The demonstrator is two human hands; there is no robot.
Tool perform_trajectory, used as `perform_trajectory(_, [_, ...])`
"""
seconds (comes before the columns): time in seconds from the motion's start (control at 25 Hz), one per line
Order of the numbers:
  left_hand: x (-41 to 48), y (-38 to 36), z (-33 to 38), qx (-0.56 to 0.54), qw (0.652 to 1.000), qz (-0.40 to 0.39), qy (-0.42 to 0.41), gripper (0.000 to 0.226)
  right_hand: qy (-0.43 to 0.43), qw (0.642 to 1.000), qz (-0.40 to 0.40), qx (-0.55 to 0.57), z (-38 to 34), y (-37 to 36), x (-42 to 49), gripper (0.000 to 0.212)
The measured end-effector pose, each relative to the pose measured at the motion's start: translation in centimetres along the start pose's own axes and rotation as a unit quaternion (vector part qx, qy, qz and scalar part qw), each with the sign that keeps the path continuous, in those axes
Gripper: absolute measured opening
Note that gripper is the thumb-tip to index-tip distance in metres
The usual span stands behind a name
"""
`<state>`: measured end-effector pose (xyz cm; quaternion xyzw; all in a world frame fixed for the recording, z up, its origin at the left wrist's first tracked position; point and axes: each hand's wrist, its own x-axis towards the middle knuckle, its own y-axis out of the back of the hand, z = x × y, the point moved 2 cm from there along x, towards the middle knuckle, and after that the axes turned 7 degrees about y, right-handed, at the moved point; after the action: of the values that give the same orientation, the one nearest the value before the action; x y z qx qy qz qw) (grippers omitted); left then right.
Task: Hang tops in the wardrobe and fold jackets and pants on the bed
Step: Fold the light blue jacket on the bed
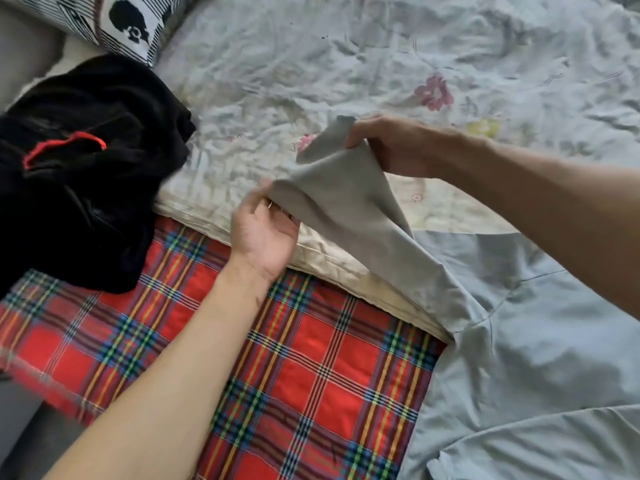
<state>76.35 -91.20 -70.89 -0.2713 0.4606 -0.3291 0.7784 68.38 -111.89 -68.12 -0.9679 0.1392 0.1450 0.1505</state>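
Quilt first: a crumpled floral quilt [311, 57] is covering the upper half of the frame, and a red plaid sheet [311, 393] is filling the lower left and centre below it. Across the lower right, a pale grey-blue top [536, 358] is lying on the bed, overlapping both the plaid sheet and the quilt's edge. One sleeve [346, 202] is being held up off the bed, stretching toward the centre of the frame. At the left edge, a heap of black clothes [86, 185] with a red trim [65, 145] is sitting partly on the quilt and partly on the plaid. A black-and-white patterned pillow [131, 19] is peeking in at the upper left. Now the hands: the right hand [391, 147], just right of centre, is pinching the sleeve's far end, fingers curled round the cloth. The left hand [263, 233], below and left of it, is gripping the sleeve's lower edge, thumb on top, fingers tucked beneath, slightly blurred.
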Motion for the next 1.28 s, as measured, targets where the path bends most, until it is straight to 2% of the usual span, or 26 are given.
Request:
perform_trajectory(0.04, [0.4,-0.1,0.4,-0.060,0.997,0.008,0.052,0.042,-0.004,1.000,-0.011,-0.008,-0.3,-0.1,0.1,0.015])
perform_trajectory(0.08, [0.9,-0.3,0.9,-0.066,0.993,0.029,0.094,0.042,-0.007,1.000,-0.010,-0.021,-0.6,-0.1,0.3,0.018])
perform_trajectory(0.16, [1.7,-1.0,2.0,-0.009,0.989,0.073,0.125,0.035,0.002,0.998,0.003,-0.061,-1.6,-0.4,1.0,0.015])
perform_trajectory(0.28, [2.2,-2.2,4.0,0.064,0.991,0.112,0.019,0.017,0.044,0.994,0.027,-0.096,-4.0,-1.5,1.8,0.022])
perform_trajectory(0.36, [1.5,-3.4,5.1,0.061,0.989,0.106,-0.077,0.017,0.065,0.994,0.032,-0.086,-5.4,-2.1,1.4,0.025])
perform_trajectory(0.44, [0.2,-5.2,4.8,0.055,0.986,0.078,-0.137,0.027,0.073,0.991,0.025,-0.111,-6.3,-1.9,-0.3,0.031])
perform_trajectory(0.52, [-1.3,-7.8,2.3,0.085,0.986,0.040,-0.138,0.033,0.076,0.988,0.047,-0.128,-6.7,-0.4,-4.3,0.035])
perform_trajectory(0.64, [-4.5,-11.9,-5.5,0.243,0.965,-0.007,-0.096,0.021,0.077,0.979,0.125,-0.143,-5.1,3.9,-14.8,0.033])
perform_trajectory(0.68, [-6.0,-12.8,-8.8,0.302,0.949,-0.038,-0.079,0.020,0.066,0.972,0.158,-0.163,-3.8,5.5,-19.0,0.032])
perform_trajectory(0.76, [-9.4,-13.6,-16.8,0.399,0.903,-0.158,-0.026,0.009,0.025,0.960,0.222,-0.166,-0.1,8.3,-28.8,0.025])
perform_trajectory(0.8, [-11.2,-13.3,-21.2,0.448,0.864,-0.227,0.019,0.006,0.005,0.962,0.231,-0.143,2.4,8.8,-33.9,0.012])
perform_trajectory(0.84, [-12.8,-12.4,-25.1,0.504,0.814,-0.285,0.045,0.011,-0.019,0.964,0.224,-0.145,5.0,9.0,-38.6,0.008])
perform_trajectory(0.88, [-14.5,-11.4,-28.8,0.550,0.760,-0.342,0.060,0.018,-0.057,0.962,0.223,-0.149,8.3,9.2,-43.6,0.015])
perform_trajectory(0.92, [-15.6,-9.7,-32.2,0.588,0.710,-0.380,0.073,0.027,-0.101,0.955,0.231,-0.156,11.7,9.0,-47.9,0.005])
perform_trajectory(0.96, [-16.2,-7.9,-34.7,0.620,0.682,-0.379,0.084,0.034,-0.148,0.943,0.261,-0.146,15.2,8.8,-51.7,0.016])
perform_trajectory(1.0, [-16.1,-6.1,-36.0,0.637,0.689,-0.332,0.090,0.038,-0.197,0.933,0.270,-0.135,18.6,8.4,-54.5,0.034])
perform_trajectory(1.04, [-15.8,-4.4,-37.0,0.651,0.713,-0.242,0.103,0.039,-0.234,0.922,0.288,-0.109,21.6,7.9,-56.8,0.042])
perform_trajectory(1.08, [-15.0,-3.0,-37.5,0.639,0.749,-0.117,0.126,0.034,-0.272,0.905,0.319,-0.075,24.1,7.5,-58.3,0.042])
perform_trajectory(1.16, [-12.9,-1.0,-37.2,0.531,0.819,0.118,0.183,0.027,-0.278,0.869,0.410,-0.004,27.0,7.0,-59.0,0.037])
perform_trajectory(1.2, [-11.8,-0.9,-37.0,0.456,0.848,0.180,0.202,0.026,-0.264,0.847,0.461,0.013,27.6,6.9,-58.9,0.032])
perform_trajectory(1.24, [-10.6,-1.2,-36.6,0.397,0.870,0.211,0.205,0.028,-0.245,0.839,0.485,0.001,27.7,6.8,-58.4,0.030])
perform_trajectory(1.28, [-9.5,-1.5,-36.3,0.359,0.884,0.223,0.201,0.030,-0.223,0.846,0.482,-0.032,28.0,6.8,-58.3,0.031])
